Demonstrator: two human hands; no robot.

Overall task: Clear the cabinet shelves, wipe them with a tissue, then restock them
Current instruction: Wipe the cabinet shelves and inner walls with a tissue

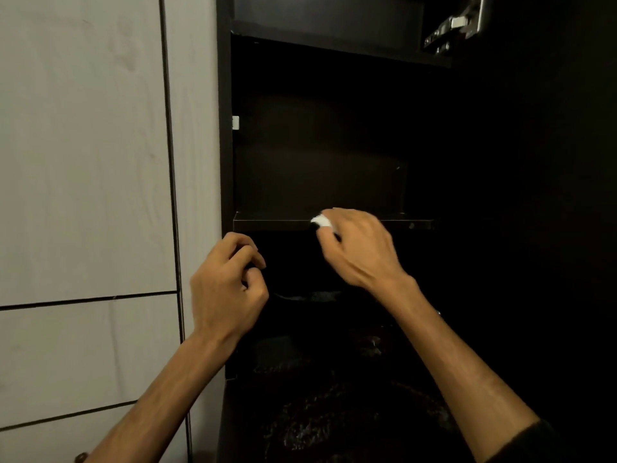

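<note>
A dark open cabinet fills the middle of the head view. Its middle shelf [273, 223] is bare as far as I can see. My right hand [359, 248] holds a small wad of white tissue [321, 221] against the front edge of that shelf. My left hand [230, 285] hovers lower left, near the cabinet's left side panel, with its fingers curled and nothing visible in them. An upper shelf [334, 45] shows at the top, also bare.
Pale wood-grain cabinet doors [83, 162] stand shut at the left. A metal hinge [457, 26] sits at the top right. Dark, indistinct items [317, 412] lie in the lower part of the cabinet. The right side is in deep shadow.
</note>
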